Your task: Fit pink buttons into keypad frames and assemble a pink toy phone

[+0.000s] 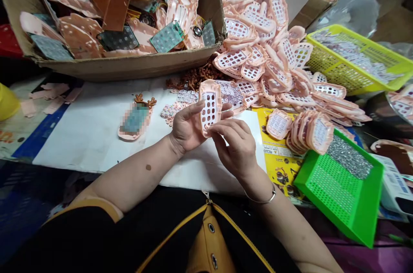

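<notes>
My left hand point(187, 126) grips a pink plastic toy-phone shell point(209, 107) with rows of button holes, holding it upright over the white sheet point(97, 131). My right hand point(237, 144) has its fingers pinched at the shell's lower edge; whatever small part sits between those fingertips is too small to make out. Just behind the shell lie loose pink keypad pieces point(180, 103) and small brown parts point(193, 78).
A cardboard box point(129, 66) of pink shells and green circuit boards stands at the back left. A heap of pink shells point(274, 53) fills the right. A yellow basket point(355, 66) and a green tray point(338, 191) hold small silvery parts. An assembled toy phone point(135, 120) lies left.
</notes>
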{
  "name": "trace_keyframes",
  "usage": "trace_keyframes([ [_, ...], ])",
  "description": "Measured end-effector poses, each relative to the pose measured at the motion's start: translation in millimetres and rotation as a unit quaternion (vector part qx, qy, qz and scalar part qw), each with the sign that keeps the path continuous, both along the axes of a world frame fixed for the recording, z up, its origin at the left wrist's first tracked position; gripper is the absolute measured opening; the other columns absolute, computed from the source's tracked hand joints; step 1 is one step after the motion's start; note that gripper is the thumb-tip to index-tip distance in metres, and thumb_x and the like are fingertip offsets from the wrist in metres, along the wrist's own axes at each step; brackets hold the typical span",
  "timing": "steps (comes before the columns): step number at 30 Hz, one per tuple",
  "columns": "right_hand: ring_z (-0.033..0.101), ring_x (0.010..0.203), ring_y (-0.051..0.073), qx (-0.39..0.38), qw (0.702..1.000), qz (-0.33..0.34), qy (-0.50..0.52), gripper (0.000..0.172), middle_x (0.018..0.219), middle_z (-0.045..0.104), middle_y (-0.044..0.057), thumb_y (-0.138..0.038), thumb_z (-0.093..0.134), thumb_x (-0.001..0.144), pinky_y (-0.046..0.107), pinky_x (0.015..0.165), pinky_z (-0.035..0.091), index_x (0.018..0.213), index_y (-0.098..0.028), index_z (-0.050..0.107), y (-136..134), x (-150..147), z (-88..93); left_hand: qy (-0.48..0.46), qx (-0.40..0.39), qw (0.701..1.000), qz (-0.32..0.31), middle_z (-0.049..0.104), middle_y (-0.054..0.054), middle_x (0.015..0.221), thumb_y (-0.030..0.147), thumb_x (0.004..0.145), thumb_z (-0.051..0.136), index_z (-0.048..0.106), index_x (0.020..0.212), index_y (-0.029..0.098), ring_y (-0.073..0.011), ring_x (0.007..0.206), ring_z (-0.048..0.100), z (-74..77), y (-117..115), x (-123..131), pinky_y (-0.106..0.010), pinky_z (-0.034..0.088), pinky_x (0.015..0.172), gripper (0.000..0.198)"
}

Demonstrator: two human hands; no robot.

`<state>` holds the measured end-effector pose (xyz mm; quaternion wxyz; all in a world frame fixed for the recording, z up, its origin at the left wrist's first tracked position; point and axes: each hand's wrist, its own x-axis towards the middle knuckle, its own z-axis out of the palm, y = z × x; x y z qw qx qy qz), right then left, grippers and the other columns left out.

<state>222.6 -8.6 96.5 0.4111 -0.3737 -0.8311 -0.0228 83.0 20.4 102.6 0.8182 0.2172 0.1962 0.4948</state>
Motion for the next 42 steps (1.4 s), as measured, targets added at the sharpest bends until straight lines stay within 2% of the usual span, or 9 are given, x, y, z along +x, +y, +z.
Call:
trace_keyframes([
  [5,0.063,0.109,0.021,0.104,0.989,0.018,-0.105,0.026,0.111,0.076,0.005,-0.028,0.062,0.093,0.038,0.102,0.046,0.118,-0.024,0.066,-4,16,-10.4,-0.019,-0.01,0.999,-0.028,0.072,-0.016,0.115,0.049,0.075,0.064,0.062,0.109,0.013,-0.0374,0.127,0.059,-0.1,0,-1,-0.053,0.048,0.105,0.05],
  [9,0.059,0.117,0.024,0.058,0.99,-0.008,-0.127,0.04,0.12,0.071,0.006,-0.046,0.055,0.095,0.043,0.107,0.041,0.13,-0.029,0.063,-7,27,-15.7,-0.024,-0.009,1.0,-0.011,0.074,-0.014,0.109,0.049,0.08,0.06,0.063,0.11,0.014,-0.0344,0.121,0.063,-1.1,-1,-1,-0.051,0.048,0.105,0.046],
  [13,0.06,0.111,0.022,0.034,0.993,0.025,-0.114,0.043,0.115,0.072,0.005,-0.047,0.051,0.096,0.042,0.106,0.042,0.135,-0.029,0.06,-7,31,-14.2,-0.036,0.001,0.999,-0.03,0.074,-0.015,0.111,0.049,0.08,0.06,0.063,0.109,0.014,-0.0341,0.123,0.063,-1.1,-2,-1,-0.051,0.048,0.105,0.046],
  [17,0.054,0.123,0.023,0.067,0.986,0.015,-0.153,0.043,0.126,0.068,0.006,-0.047,0.053,0.096,0.042,0.109,0.038,0.133,-0.027,0.06,-5,34,-10.0,-0.035,0.007,0.999,-0.038,0.074,-0.016,0.113,0.049,0.078,0.063,0.063,0.11,0.013,-0.0353,0.126,0.061,-0.2,-3,0,-0.051,0.05,0.104,0.048],
  [21,0.058,0.114,0.024,0.055,0.984,-0.023,-0.17,0.038,0.119,0.07,0.007,-0.046,0.057,0.094,0.042,0.104,0.041,0.126,-0.028,0.064,-7,34,-4.1,-0.048,0.0,0.998,-0.034,0.073,-0.017,0.114,0.047,0.076,0.065,0.063,0.108,0.012,-0.0366,0.128,0.058,-1.0,-2,1,-0.052,0.047,0.107,0.047],
  [27,0.059,0.108,0.026,-0.007,0.988,0.006,-0.151,0.043,0.119,0.067,0.016,-0.036,0.057,0.095,0.041,0.094,0.049,0.13,-0.012,0.057,-18,19,2.9,-0.058,-0.001,0.998,-0.011,0.075,-0.016,0.107,0.042,0.071,0.071,0.064,0.105,0.011,-0.0361,0.126,0.06,-4.7,0,1,-0.05,0.04,0.114,0.047],
  [33,0.057,0.119,0.027,-0.025,0.991,0.053,-0.121,0.045,0.125,0.065,0.016,-0.033,0.059,0.094,0.044,0.1,0.049,0.133,-0.014,0.052,-15,23,-4.8,-0.062,0.005,0.998,-0.014,0.075,-0.014,0.109,0.043,0.07,0.072,0.067,0.101,0.013,-0.0354,0.128,0.059,-5.9,0,0,-0.05,0.038,0.115,0.044],
  [37,0.06,0.109,0.026,-0.02,0.995,0.044,-0.091,0.048,0.116,0.067,0.016,-0.037,0.055,0.096,0.043,0.093,0.051,0.137,-0.013,0.048,-12,25,-4.9,-0.051,0.011,0.998,-0.026,0.072,-0.016,0.118,0.04,0.069,0.074,0.067,0.099,0.011,-0.0371,0.134,0.053,-5.6,-2,1,-0.051,0.037,0.115,0.042],
  [42,0.061,0.1,0.025,-0.015,0.994,0.033,-0.106,0.035,0.109,0.067,0.012,-0.038,0.053,0.097,0.041,0.088,0.051,0.125,-0.018,0.057,-9,22,0.3,-0.047,0.021,0.997,-0.049,0.073,-0.016,0.116,0.04,0.066,0.076,0.068,0.096,0.012,-0.0374,0.132,0.055,-6.1,-2,1,-0.05,0.039,0.114,0.041],
])
